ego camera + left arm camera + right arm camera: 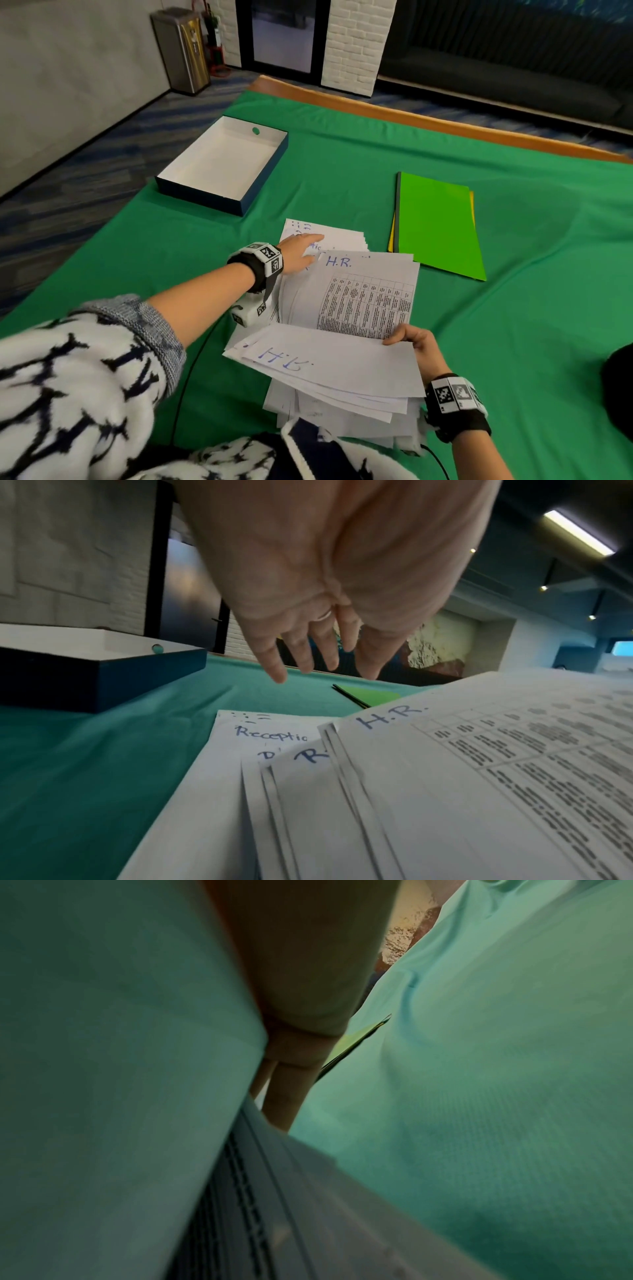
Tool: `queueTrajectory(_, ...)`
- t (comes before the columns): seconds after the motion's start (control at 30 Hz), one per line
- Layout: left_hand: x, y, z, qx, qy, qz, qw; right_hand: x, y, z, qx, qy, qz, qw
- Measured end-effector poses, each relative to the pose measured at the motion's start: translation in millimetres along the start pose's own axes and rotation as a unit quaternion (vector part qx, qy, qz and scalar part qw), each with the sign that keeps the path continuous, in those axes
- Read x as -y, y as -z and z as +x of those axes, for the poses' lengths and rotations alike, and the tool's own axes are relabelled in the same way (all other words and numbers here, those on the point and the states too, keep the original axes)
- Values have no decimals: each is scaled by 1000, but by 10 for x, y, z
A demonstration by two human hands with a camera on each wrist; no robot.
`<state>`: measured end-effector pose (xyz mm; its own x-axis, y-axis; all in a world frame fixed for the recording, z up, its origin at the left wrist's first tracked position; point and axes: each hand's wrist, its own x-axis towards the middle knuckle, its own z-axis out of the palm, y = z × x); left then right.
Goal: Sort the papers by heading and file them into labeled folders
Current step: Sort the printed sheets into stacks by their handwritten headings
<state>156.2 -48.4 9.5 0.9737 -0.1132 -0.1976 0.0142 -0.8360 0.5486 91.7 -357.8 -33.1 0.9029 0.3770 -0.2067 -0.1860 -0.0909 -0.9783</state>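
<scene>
A fanned pile of white sheets headed "Reception" (337,238) (263,730) lies on the green cloth. My left hand (303,248) (308,653) reaches over it with straight, spread fingers and holds nothing. A printed table sheet headed "H.R." (366,294) (479,750) overlaps that pile. My right hand (416,342) (291,1047) pinches the right edge of a lifted bundle of "H.R." sheets (335,370), thumb on top, above a thicker stack (342,421). Bright green and yellow folders (438,222) lie at the back right.
An empty white-lined dark blue box (222,164) (95,669) stands at the back left. The green cloth (531,308) covers the table, whose wooden edge (411,118) runs along the far side. A metal bin (181,48) stands on the floor beyond.
</scene>
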Motion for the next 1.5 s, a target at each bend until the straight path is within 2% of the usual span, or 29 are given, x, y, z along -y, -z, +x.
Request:
queueTrajectory(0.13,-15,-108,143,79,48,31,995,-2,-10,24,0,-11,8,1000)
queueTrajectory(0.27,-3,-275,250,92,72,58,991,17,-29,19,11,-20,36,999)
queueTrajectory(0.37,80,-392,338,105,101,41,988,-7,-6,31,9,-27,41,999)
queueTrajectory(0.43,100,-404,383,98,119,15,988,-36,27,44,16,-26,32,999)
queueTrajectory(0.6,59,-257,339,19,121,-68,990,-47,38,36,10,-36,46,998)
queueTrajectory(0.67,21,-152,251,20,90,-116,989,-14,21,16,14,-59,81,995)
queueTrajectory(0.77,-31,-51,11,72,44,-164,983,-16,10,12,-10,-111,127,986)
queueTrajectory(0.83,18,-38,-183,110,34,-174,978,-63,16,16,-31,-115,84,989)
queueTrajectory(0.93,191,-91,-474,184,19,-183,965,-115,20,-29,-49,-73,-62,994)
queueTrajectory(1.0,285,-168,-672,210,7,-131,969,-150,49,-35,-53,-63,-128,988)
queueTrajectory(1.07,327,-279,-840,227,19,-50,972,-189,76,-19,-66,-70,-120,988)
queueTrajectory(1.13,278,-379,-985,208,19,-1,978,-196,78,4,-68,-70,-85,992)
queueTrajectory(1.2,189,-500,-1046,138,-10,-102,985,-206,85,17,-59,-58,-55,995)
queueTrajectory(1.27,60,-592,-1036,91,-5,-221,971,-184,74,20,-54,-53,-48,996)
queueTrajectory(1.33,-37,-656,-1019,103,-2,-267,958,-198,80,12,-57,-52,-36,996)
queueTrajectory(1.4,-80,-692,-1013,118,-11,-262,958,-180,76,-16,-84,-66,-34,994)
queueTrajectory(1.5,-87,-703,-1010,150,-26,-274,950,-245,131,-40,-132,-81,-95,983)
